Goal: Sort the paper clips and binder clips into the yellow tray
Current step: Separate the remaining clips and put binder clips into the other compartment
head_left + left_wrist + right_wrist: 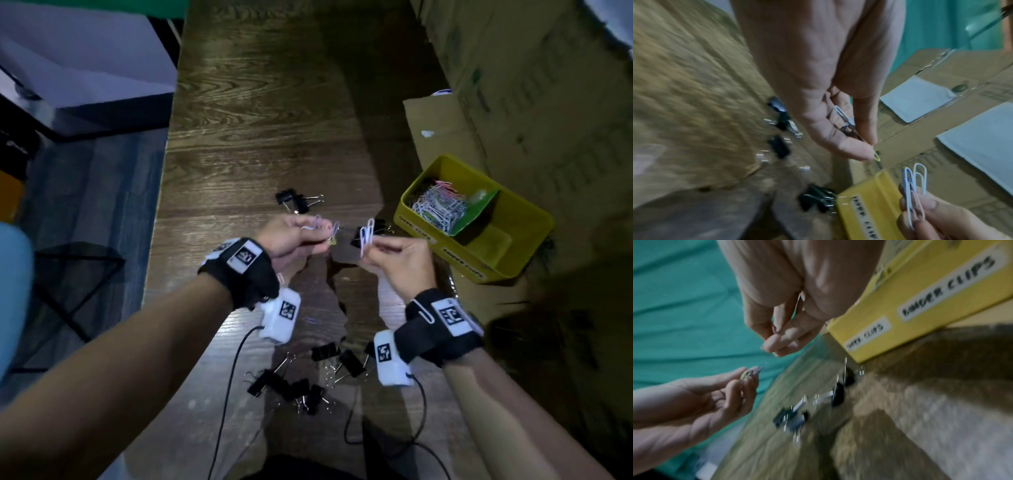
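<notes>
Yellow tray (941, 293) labels: "BINDER CLIPS" legible, second blurred

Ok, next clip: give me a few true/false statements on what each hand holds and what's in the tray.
1. The right hand pinches paper clips. True.
2. The left hand is empty. False: it too holds paper clips.
3. The yellow tray already holds a heap of paper clips. True.
4. All binder clips are in the tray. False: binder clips lie on the table.
5. The tray has no divider. False: a green divider splits it.
</notes>
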The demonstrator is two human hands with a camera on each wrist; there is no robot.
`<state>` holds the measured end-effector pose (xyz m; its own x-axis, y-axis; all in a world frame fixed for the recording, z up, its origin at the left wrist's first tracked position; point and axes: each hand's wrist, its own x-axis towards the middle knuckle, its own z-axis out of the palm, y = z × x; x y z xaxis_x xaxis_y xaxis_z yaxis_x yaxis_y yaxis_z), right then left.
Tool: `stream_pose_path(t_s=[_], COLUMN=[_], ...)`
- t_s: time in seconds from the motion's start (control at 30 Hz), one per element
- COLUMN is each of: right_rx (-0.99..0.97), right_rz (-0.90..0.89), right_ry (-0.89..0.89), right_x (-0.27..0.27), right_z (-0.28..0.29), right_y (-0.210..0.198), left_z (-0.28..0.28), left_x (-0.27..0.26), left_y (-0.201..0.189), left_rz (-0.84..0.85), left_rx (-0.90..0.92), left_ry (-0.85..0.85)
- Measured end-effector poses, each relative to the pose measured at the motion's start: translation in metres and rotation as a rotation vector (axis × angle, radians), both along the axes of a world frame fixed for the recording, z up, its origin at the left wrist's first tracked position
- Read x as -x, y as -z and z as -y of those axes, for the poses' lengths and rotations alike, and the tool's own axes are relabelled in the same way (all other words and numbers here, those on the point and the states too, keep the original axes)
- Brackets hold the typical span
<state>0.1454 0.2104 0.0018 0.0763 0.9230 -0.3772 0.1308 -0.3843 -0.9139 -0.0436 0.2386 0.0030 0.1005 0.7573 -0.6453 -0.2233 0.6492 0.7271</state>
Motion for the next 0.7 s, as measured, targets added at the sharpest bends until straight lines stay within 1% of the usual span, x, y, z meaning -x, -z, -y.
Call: stream_pose_path(t_s=[0.1,0.2,0.27,0.33,0.47,0.57,0.63,0.7], right_rx=[-0.106,-0.141,-0.129,-0.097,-0.018,0.028,0.042,0.058], right_rz=[-0.044,-0.064,0.009,0.138,0.415,0.627,0.688,0.667], right_ry=[0.105,0.209,0.269,0.316,0.226,0.070,-0.007,-0.039], right_x=[-0.032,-0.061,-0.075,-0.088,-0.100,-0.103,-0.104,-0.104], right_z=[-0.017,-0.038,-0.057,-0.078,-0.102,-0.107,-0.108,-0.107], right_y=[-0.027,-0.041,-0.042,-0.032,-0.008,-0.003,-0.006,-0.007], left_z=[-0.033,-0.062,-0.078,-0.092,-0.112,-0.120,-0.122,-0.118], left_x=[-0.045,-0.091,-0.118,-0.141,-0.171,-0.174,-0.171,-0.163], left_y=[-0.021,-0.035,-0.039,-0.038,-0.022,-0.010,-0.006,-0.008], left_rz=[0.047,0.071,0.023,-0.052,-0.219,-0.311,-0.314,-0.293], left_rx=[-0.049,-0.081,-0.097,-0.102,-0.073,-0.046,-0.042,-0.073], left_ry=[0.057,0.107,0.132,0.162,0.296,0.373,0.398,0.391])
